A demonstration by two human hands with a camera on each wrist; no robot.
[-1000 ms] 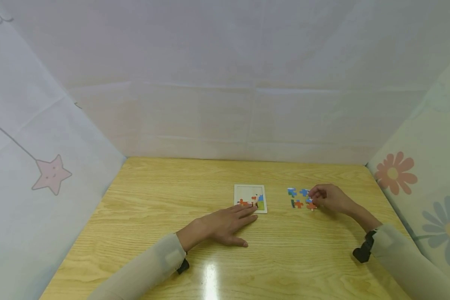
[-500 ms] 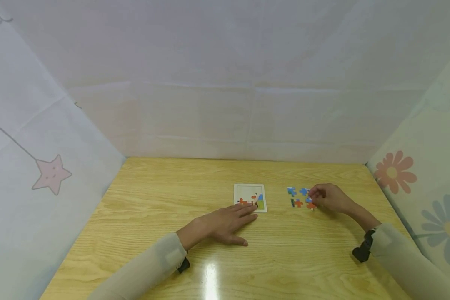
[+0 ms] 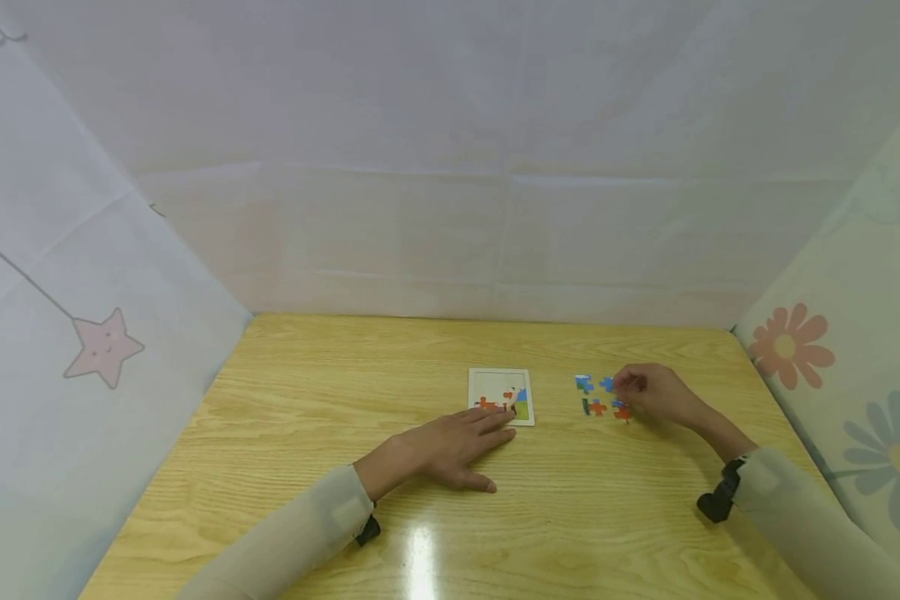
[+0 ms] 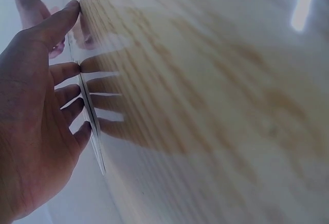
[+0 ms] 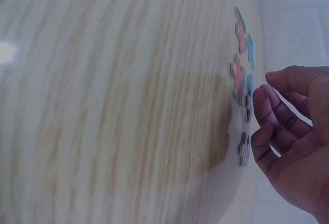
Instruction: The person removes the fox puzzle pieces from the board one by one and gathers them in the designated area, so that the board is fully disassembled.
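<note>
A pale backdrop (image 3: 390, 242) stands behind the wood-grained worktop (image 3: 330, 375), where we see a puzzle board (image 3: 490, 383), its far part bare and some seated pieces (image 3: 523, 398) showing toward its near side. The left hand (image 3: 453, 450) has its fingers extended, tips on the board's near edge. To the right of the board, apart from it, lie the loose pieces (image 3: 597, 407); the right hand (image 3: 656, 393) is at their right end, clearly the nearer to them. Its fingers are bent, but we cannot tell whether they pinch a piece. The relation that counts, we judge, is sideways: from the right hand, the board lies leftward, beyond most of the loose pieces. Slant hides which board side is longer.
</note>
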